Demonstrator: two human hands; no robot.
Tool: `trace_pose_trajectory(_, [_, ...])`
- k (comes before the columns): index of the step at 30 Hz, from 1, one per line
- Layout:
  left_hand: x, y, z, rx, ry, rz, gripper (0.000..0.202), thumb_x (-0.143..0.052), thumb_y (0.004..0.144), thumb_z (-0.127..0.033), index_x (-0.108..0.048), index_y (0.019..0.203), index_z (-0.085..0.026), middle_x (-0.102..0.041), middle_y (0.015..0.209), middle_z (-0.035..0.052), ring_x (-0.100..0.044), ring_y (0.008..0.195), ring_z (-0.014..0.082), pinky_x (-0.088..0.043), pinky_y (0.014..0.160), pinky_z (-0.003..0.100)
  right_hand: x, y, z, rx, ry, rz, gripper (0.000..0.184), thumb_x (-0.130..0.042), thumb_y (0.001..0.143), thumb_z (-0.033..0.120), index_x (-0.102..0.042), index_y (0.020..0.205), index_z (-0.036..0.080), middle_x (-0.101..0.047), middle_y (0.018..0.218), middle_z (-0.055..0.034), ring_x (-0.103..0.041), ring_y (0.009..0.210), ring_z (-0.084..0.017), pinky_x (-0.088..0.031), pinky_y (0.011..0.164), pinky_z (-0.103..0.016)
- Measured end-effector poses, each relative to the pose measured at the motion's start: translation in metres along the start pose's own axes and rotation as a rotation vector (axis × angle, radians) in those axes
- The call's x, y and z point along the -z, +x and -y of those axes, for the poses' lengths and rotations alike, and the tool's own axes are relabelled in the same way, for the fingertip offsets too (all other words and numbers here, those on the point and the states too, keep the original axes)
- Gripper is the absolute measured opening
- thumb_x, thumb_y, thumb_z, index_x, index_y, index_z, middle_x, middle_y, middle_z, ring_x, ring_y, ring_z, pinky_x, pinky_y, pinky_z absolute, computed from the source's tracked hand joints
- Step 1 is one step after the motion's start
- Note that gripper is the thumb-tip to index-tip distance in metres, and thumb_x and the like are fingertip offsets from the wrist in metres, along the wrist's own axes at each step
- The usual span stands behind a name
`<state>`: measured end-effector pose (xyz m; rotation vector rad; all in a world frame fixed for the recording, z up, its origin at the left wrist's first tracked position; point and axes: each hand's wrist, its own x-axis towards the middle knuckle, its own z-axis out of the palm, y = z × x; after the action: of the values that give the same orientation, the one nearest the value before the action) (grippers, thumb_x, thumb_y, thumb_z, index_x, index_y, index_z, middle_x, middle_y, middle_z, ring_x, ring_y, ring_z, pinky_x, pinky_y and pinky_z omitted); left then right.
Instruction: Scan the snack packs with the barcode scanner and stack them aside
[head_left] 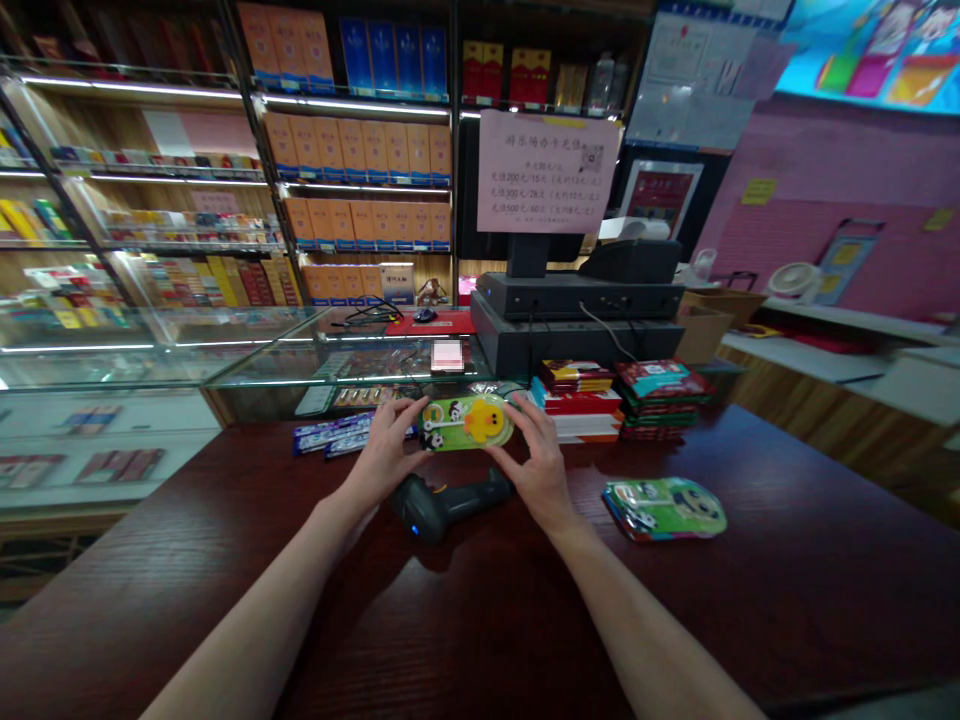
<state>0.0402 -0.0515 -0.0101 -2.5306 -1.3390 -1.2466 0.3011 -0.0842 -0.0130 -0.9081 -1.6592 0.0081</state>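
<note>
My L hand (386,450) & R hand (536,460) grip duck pkt (465,422) by its ends, fingers tight — it's at far side of counter (750,600), scanner (442,505) just near it, 2nd pkt (664,510) off right.

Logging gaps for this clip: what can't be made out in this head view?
Head view:
The left hand and right hand cover edges of the duck-printed green packet; its back is unseen.
The left hand partly hides the blue-and-white packets; their labels are too small.
The pink notice is too small to read fully.
The bright rectangle on the glass counter is blurred by glare; cannot tell what it is.
The upper edge cuts off the top-shelf boxes.
</note>
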Motion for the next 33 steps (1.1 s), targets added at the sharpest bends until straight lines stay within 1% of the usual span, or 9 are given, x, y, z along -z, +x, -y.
trace_pose_trajectory(4, [0.004, 0.002, 0.002, 0.019, 0.031, 0.000, 0.076, -0.081, 0.069, -0.026, -0.049, 0.139, -0.029, -0.050, 0.126, 0.0098, -0.051, 0.120, 0.0309, -0.045, 0.105, 0.054, 0.000, 0.001, -0.001, -0.025, -0.026, 0.008, 0.052, -0.072, 0.086, 0.038, -0.059, 0.135, 0.030, -0.051, 0.148, -0.0094, -0.045, 0.138, -0.030, -0.034, 0.117, -0.053])
trace_pose_trajectory(8, [0.008, 0.005, 0.001, -0.016, 0.077, -0.029, 0.076, -0.084, 0.067, -0.029, -0.051, 0.136, -0.029, -0.049, 0.129, 0.0097, -0.049, 0.122, 0.0315, -0.042, 0.106, 0.052, 0.001, 0.003, -0.002, -0.014, -0.025, -0.003, 0.053, -0.073, 0.085, 0.038, -0.059, 0.136, 0.030, -0.047, 0.151, -0.0099, -0.044, 0.139, -0.030, -0.033, 0.118, -0.052])
trace_pose_trajectory(12, [0.012, 0.008, -0.005, -0.062, 0.118, -0.015, 0.078, -0.084, 0.069, -0.029, -0.048, 0.138, -0.028, -0.054, 0.129, 0.0091, -0.049, 0.123, 0.0316, -0.038, 0.108, 0.053, 0.004, 0.007, -0.008, -0.021, -0.045, -0.002, 0.052, -0.073, 0.085, 0.038, -0.061, 0.135, 0.030, -0.046, 0.151, -0.0096, -0.043, 0.140, -0.030, -0.033, 0.118, -0.051])
trace_pose_trajectory(17, [0.012, 0.013, -0.016, -0.057, 0.154, -0.008, 0.075, -0.081, 0.072, -0.032, -0.049, 0.140, -0.026, -0.056, 0.128, 0.0092, -0.049, 0.123, 0.0311, -0.034, 0.111, 0.054, 0.015, 0.011, -0.021, -0.024, -0.105, 0.014, 0.050, -0.075, 0.084, 0.038, -0.064, 0.131, 0.028, -0.041, 0.155, -0.0105, -0.039, 0.142, -0.030, -0.035, 0.116, -0.051])
trace_pose_trajectory(20, [0.011, 0.015, -0.029, -0.049, 0.177, -0.007, 0.073, -0.079, 0.074, -0.031, -0.050, 0.141, -0.027, -0.056, 0.129, 0.0090, -0.049, 0.123, 0.0311, -0.033, 0.112, 0.055, 0.026, 0.013, -0.023, -0.001, -0.139, 0.024, 0.051, -0.075, 0.083, 0.038, -0.063, 0.132, 0.028, -0.039, 0.156, -0.0098, -0.037, 0.143, -0.030, -0.033, 0.118, -0.051])
trace_pose_trajectory(25, [0.002, 0.014, -0.061, -0.027, 0.220, -0.008, 0.072, -0.075, 0.078, -0.030, -0.047, 0.144, -0.029, -0.056, 0.131, 0.0094, -0.048, 0.126, 0.0323, -0.024, 0.116, 0.064, 0.050, 0.012, -0.025, 0.020, -0.176, 0.038, 0.052, -0.075, 0.083, 0.039, -0.062, 0.133, 0.031, -0.039, 0.156, -0.0080, -0.037, 0.144, -0.031, -0.032, 0.118, -0.052])
trace_pose_trajectory(29, [-0.012, 0.015, -0.089, -0.006, 0.261, 0.013, 0.073, -0.074, 0.078, -0.026, -0.046, 0.145, -0.027, -0.056, 0.133, 0.0096, -0.047, 0.128, 0.0324, -0.020, 0.119, 0.064, 0.073, 0.005, -0.034, 0.006, -0.216, 0.039, 0.052, -0.075, 0.084, 0.039, -0.063, 0.133, 0.030, -0.039, 0.156, -0.0084, -0.037, 0.144, -0.031, -0.033, 0.118, -0.051])
trace_pose_trajectory(33, [-0.033, 0.018, -0.111, -0.003, 0.290, 0.031, 0.074, -0.074, 0.078, -0.024, -0.045, 0.146, -0.026, -0.056, 0.133, 0.0095, -0.047, 0.128, 0.0318, -0.015, 0.121, 0.064, 0.096, -0.004, -0.046, -0.012, -0.259, 0.031, 0.052, -0.075, 0.084, 0.039, -0.063, 0.134, 0.030, -0.039, 0.156, -0.0093, -0.037, 0.143, -0.031, -0.032, 0.118, -0.051])
